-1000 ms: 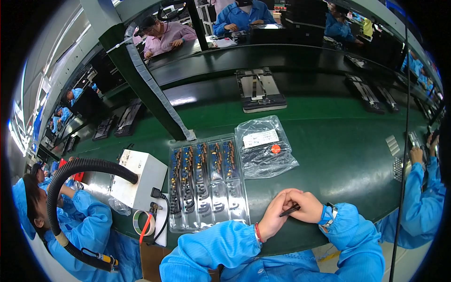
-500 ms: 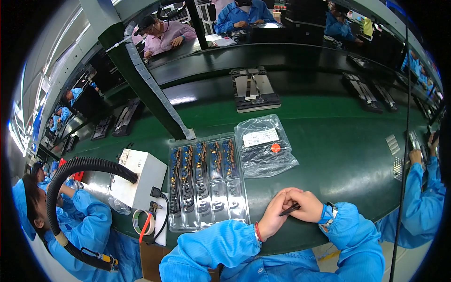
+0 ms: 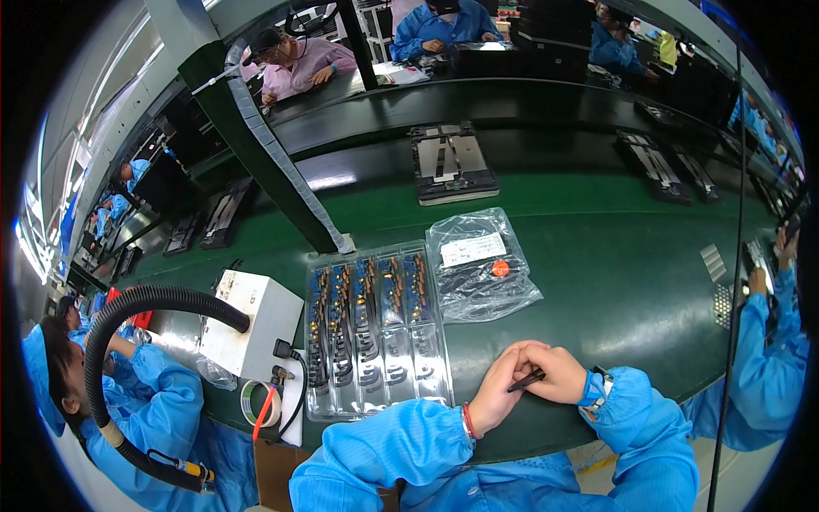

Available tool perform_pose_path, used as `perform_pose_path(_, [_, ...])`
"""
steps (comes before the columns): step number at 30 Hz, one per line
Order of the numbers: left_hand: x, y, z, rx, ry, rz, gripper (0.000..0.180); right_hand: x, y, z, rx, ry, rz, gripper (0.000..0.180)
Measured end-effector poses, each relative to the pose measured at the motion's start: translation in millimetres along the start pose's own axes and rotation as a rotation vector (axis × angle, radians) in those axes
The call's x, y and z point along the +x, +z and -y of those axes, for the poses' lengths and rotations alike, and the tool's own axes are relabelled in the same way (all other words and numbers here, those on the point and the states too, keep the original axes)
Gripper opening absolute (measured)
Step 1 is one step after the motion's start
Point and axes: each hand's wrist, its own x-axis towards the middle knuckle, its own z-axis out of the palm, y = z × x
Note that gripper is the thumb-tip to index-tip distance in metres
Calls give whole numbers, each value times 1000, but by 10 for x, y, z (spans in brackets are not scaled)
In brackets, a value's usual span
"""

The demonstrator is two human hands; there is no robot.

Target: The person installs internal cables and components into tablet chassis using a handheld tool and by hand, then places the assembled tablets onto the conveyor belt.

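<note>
Hands unmoved since a second ago: left hand (image 3: 497, 394) curled against right hand (image 3: 556, 375), which pinches a dark slim tool (image 3: 526, 381), near bench (image 3: 614, 256) edge. Only the far fixture (image 3: 452, 162) drifted left; work paused.

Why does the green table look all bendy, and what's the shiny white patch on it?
Head view: the fisheye lens curves the green table toward the black rim; the white patch is lamp glare; the clear plastic bag glints too; the hands, left hand and right hand, look sharp.
</note>
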Motion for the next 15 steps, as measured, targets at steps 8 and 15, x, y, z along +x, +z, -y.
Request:
perform_pose_path(8, [4,-3,12,-4,15,1,36,3,-7,18,-1,0,0,16])
perform_pose_path(15, [3,-6,6,-4,14,13,36,1,-3,18,-2,8,-1,15])
